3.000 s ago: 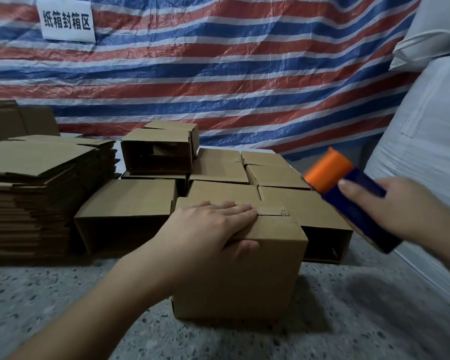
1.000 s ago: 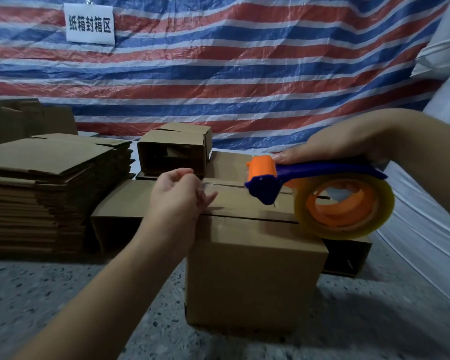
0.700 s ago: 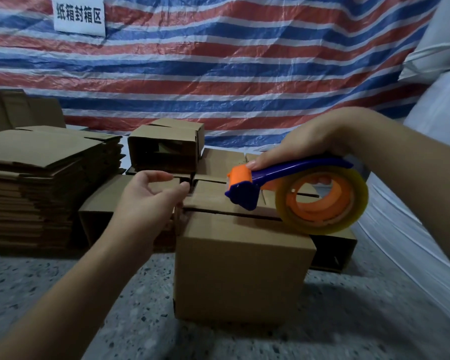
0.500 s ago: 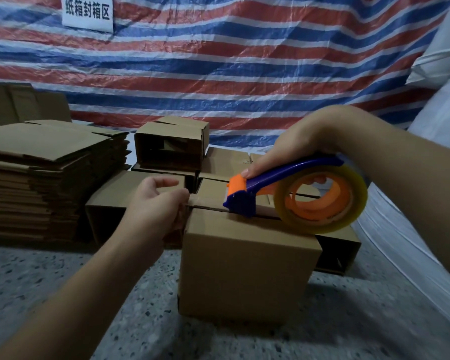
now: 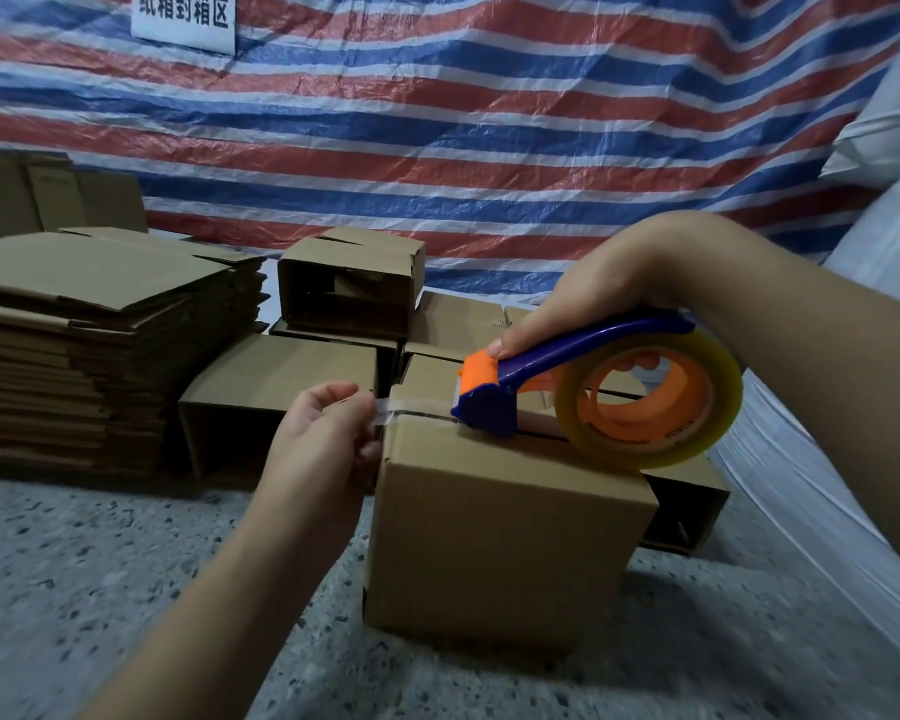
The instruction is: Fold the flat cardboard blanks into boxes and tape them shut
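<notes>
The loose end of a clear strip of tape [image 5: 385, 410] is pinched between thumb and curled fingers of the left hand [image 5: 323, 433], which is held at the upper left corner of a closed brown cardboard box [image 5: 505, 532], the forearm reaching in from the lower left. The purple and orange tape dispenser [image 5: 567, 379] is gripped by the right hand [image 5: 593, 304] from above, the wrist bent downward and the index finger laid along the handle toward the orange head. The dispenser's head is set on the seam between the box's top flaps, with the yellowish roll of tape [image 5: 650, 397] standing on edge behind it. The box is stood on a speckled grey floor [image 5: 126, 589]. Behind it, folded open cardboard boxes [image 5: 349, 288] are gathered; to the left a stack of flat cardboard blanks [image 5: 89, 345] is piled. A red, white and blue striped tarpaulin [image 5: 489, 122] is hung behind, bearing a white sign [image 5: 183, 15].
</notes>
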{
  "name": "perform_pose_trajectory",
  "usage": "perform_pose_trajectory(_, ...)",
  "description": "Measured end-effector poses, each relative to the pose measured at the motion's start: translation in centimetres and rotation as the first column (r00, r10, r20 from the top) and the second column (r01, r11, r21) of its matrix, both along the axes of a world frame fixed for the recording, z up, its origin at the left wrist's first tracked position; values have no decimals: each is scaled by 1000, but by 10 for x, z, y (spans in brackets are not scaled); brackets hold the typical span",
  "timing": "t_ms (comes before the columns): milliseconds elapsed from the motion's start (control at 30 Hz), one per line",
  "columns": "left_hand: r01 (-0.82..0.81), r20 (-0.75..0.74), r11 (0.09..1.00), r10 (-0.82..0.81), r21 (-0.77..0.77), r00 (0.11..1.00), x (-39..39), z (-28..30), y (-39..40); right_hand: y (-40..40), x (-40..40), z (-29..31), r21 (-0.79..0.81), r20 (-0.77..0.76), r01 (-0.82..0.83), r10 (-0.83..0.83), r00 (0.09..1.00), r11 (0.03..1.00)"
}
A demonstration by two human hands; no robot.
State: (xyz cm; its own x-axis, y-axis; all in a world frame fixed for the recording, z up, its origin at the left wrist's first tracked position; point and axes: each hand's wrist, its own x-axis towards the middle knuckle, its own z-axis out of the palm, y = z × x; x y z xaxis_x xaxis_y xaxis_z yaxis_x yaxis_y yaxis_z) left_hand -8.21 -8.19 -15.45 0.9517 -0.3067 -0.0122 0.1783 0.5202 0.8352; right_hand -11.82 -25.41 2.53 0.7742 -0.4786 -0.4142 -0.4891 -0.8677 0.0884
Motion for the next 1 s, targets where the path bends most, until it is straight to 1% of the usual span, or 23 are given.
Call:
perform_pose_trajectory(67,-4,1,1000,4,17,1000,1,-2,0,1,2,-1,-9,-10,-10,10,1000,1000)
perform_pose_trajectory(267,-72,135,964,38,255,990,5,-9,0,1,5,-4,-16,-7,-27,27,1000,1000)
perform_pose_trajectory(433,-35,145,953,-9,300,989,4,-8,1,3,4,-4,-13,3,-31,31,1000,999)
perform_pose_trajectory(533,-28,145,958,-14,286,989,2,-8,1,4,4,-4,-14,-4,-33,33,999,999)
perform_pose_trajectory(633,-57,149,963,18,263,989,2,-8,-1,5,5,-4,-16,-6,-31,31,999,999)
perform_pose_trajectory(733,-79,134,984,58,160,989,-1,-9,0,6,4,-2,-26,-4,-10,10,1000,1000)
perform_pose_trajectory(833,-42,89,998,37,51,995,-3,-12,0,3,0,0,2,15,29,-29,999,1000)
perform_pose_trajectory(933,-26,54,999,28,-28,998,-1,-16,-1,0,-3,2,39,43,42,-44,998,998)
perform_pose_trajectory(1000,-23,32,998,25,-56,999,-1,-19,-1,1,-2,1,30,50,31,-33,998,999)
